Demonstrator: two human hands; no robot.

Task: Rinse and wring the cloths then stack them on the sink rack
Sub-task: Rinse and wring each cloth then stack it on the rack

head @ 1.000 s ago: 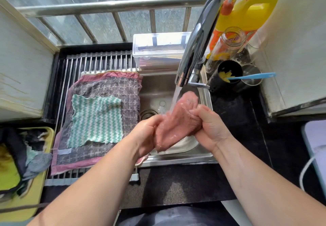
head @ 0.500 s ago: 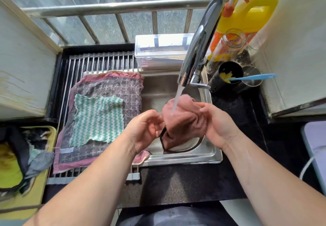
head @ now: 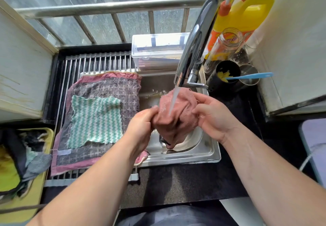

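A wet pink cloth (head: pixel 183 118) hangs bunched over the steel sink (head: pixel 208 153), under the running tap (head: pixel 194 44). My left hand (head: pixel 141 125) grips its left side and my right hand (head: pixel 211 116) grips its right side. Water falls onto the cloth's top. To the left, on the metal sink rack (head: pixel 95 61), a grey and pink checked cloth (head: pixel 105 89) lies flat with a green and white zigzag cloth (head: pixel 97 119) spread on top of it.
A yellow tray (head: pixel 35 187) with several crumpled cloths sits at the far left. Behind the sink stands a clear lidded box (head: pixel 158 49). Right of the tap are a yellow pump jug (head: pixel 247 12), a glass jar (head: pixel 224 47) and a black cup (head: pixel 224 77) with a blue spoon.
The pink cloth has gone from a tight twisted roll to a looser bunch under the stream. Both hands shifted their hold on it and moved slightly apart.
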